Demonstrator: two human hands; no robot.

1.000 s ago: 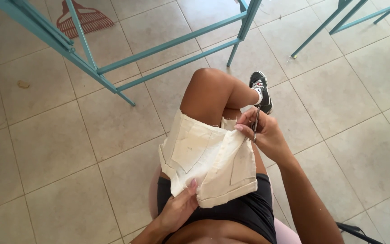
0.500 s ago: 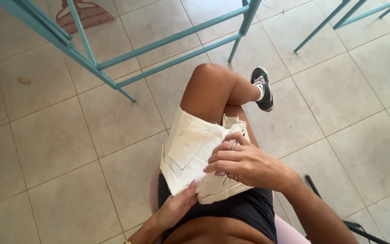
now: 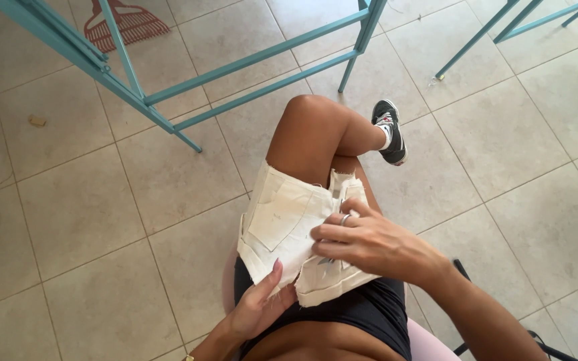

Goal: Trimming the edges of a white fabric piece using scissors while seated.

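- one cloth (image 3: 282,224), cream, raw frayed edges, stitched panels with a pocket-like patch; lies on my lap over my thigh.
- cloth long axis runs from near my waist up toward my knee, tilted a bit to the right in view; the far frayed edge points at the knee, the near edge hangs at my left hand.
- two hands in view, both mine.
- left hand (image 3: 259,307): at the cloth's near bottom edge, thumb on top, fingers seem tucked under, pinching that edge; narrow grip on the cloth.
- right hand (image 3: 369,244): lies flat on the cloth's right half, fingers (image 3: 329,234) stretched toward the left and pressed together on the fabric; one ring (image 3: 345,218) on a finger. can't tell if anything small is held under it.
- a dark bit shows under my right fingers on the cloth, too small to tell what.
- one bent leg, knee (image 3: 312,110) up, one black shoe (image 3: 391,130) with white sock, toe pointing away and right.
- black shorts (image 3: 362,314) under the cloth; pink seat (image 3: 426,341) edge at the bottom right.
- two teal frames: one big frame (image 3: 235,63) top left to centre, a second frame (image 3: 503,30) top right.
- one red rake head (image 3: 125,23) on the tiles, top left, behind the frame.
- beige tiled floor (image 3: 75,214); one small scrap (image 3: 37,122) at the left.
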